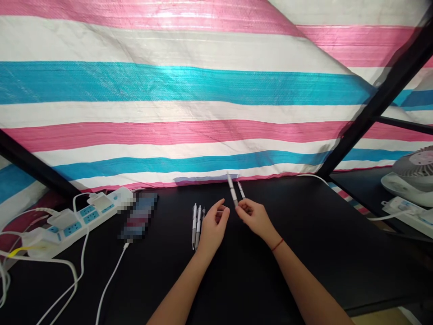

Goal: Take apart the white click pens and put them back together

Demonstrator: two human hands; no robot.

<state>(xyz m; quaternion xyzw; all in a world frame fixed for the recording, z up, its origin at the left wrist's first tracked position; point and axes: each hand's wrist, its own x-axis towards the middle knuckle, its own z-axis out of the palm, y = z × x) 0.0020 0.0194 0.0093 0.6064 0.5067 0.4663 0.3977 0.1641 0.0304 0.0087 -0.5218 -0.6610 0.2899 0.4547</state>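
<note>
My right hand [252, 216], with a red string around its wrist, pinches the lower end of a white pen [232, 187]. That pen points up and away from me. Just beyond the same hand a second white pen [241, 189] shows; its lower end is hidden, and I cannot tell whether the hand touches it. My left hand [214, 224] is close by with its fingers loosely bent and apart, and nothing shows between them. To its left, white and grey pens [194, 225] lie side by side on the black desk [243, 280], partly covered by the hand.
At the left lies a white power strip [76, 228] with plugs and loose cables. A pixelated phone-like object [139, 216] has a white cable [113, 275] attached. Striped sheeting [189, 85] hangs behind the desk. A fan [416, 167] and another power strip [411, 214] are at the right.
</note>
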